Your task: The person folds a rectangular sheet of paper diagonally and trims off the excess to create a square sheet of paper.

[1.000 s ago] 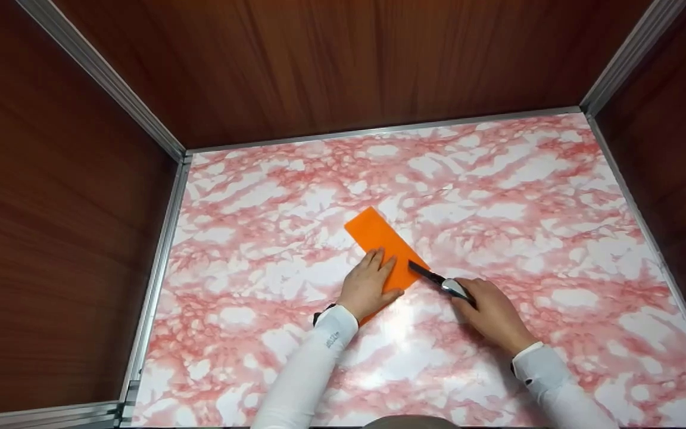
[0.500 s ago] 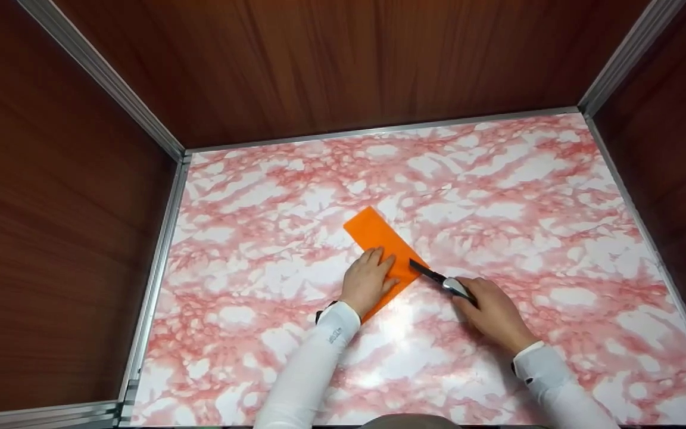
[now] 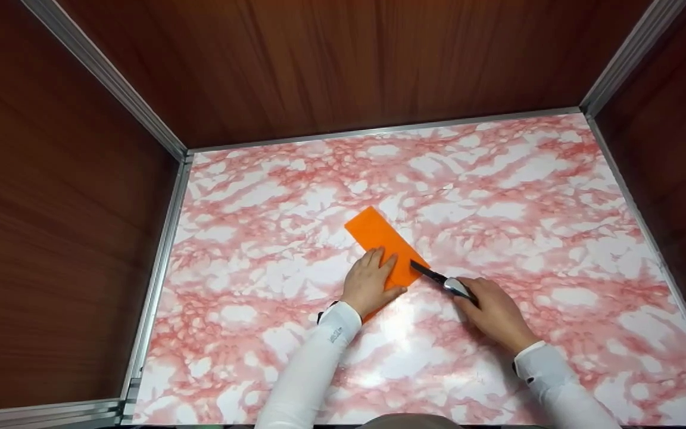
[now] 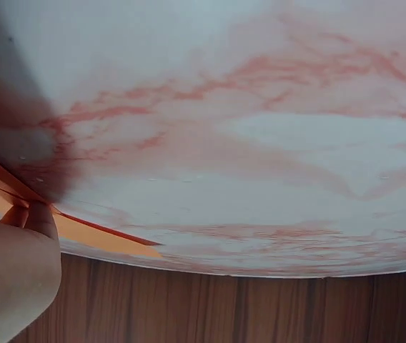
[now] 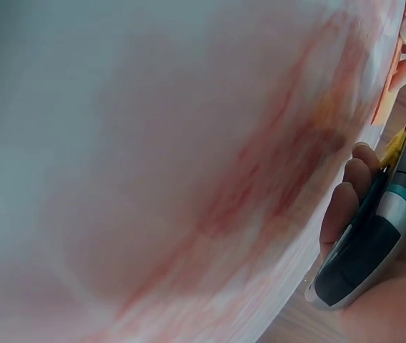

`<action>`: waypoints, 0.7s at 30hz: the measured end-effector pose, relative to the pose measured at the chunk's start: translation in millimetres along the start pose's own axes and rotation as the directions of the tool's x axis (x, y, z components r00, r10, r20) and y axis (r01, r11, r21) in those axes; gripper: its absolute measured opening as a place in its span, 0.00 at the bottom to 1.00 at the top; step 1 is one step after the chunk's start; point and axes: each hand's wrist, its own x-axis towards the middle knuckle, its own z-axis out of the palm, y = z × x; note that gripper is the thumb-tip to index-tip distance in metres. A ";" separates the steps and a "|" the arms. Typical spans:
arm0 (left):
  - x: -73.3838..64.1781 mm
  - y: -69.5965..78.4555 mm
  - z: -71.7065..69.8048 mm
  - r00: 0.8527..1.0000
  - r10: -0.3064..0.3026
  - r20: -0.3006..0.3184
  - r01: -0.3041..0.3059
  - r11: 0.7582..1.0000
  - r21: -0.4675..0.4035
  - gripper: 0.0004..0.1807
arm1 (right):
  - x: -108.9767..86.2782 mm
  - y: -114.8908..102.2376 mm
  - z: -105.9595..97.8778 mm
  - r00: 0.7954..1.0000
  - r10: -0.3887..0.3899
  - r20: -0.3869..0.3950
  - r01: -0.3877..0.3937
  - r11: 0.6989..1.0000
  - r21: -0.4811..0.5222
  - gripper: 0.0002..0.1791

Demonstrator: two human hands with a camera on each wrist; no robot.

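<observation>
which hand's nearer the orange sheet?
Left. The left hand rests on the sheet; the right hand is off the sheet, to its right, gripping the knife, which points toward it.

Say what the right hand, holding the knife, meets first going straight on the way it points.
Likely the orange sheet: in the head view the knife overlaps it, though contact is unclear. Next roughly in line: the left hand.
</observation>
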 end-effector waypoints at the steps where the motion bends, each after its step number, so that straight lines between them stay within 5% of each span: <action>1: 0.0 0.2 -0.3 1.000 -0.003 0.001 0.003 1.000 -0.007 0.45 | -0.1 -0.1 0.1 1.000 -0.001 0.000 0.001 1.000 -0.001 0.23; 9: 1.2 1.6 -1.7 1.000 -0.010 -0.015 0.010 1.000 0.022 0.43 | -0.1 0.4 0.4 1.000 -0.002 0.005 0.002 1.000 0.002 0.23; 14: 3.1 4.2 -5.0 0.997 -0.008 -0.076 0.014 0.997 0.081 0.41 | -0.3 1.2 -0.8 1.000 0.001 -0.004 -0.001 1.000 0.000 0.23; 21: 4.4 7.0 -7.5 0.987 0.001 -0.160 0.005 0.999 0.038 0.36 | -1.3 1.1 -2.6 1.000 0.010 -0.008 -0.010 1.000 0.010 0.24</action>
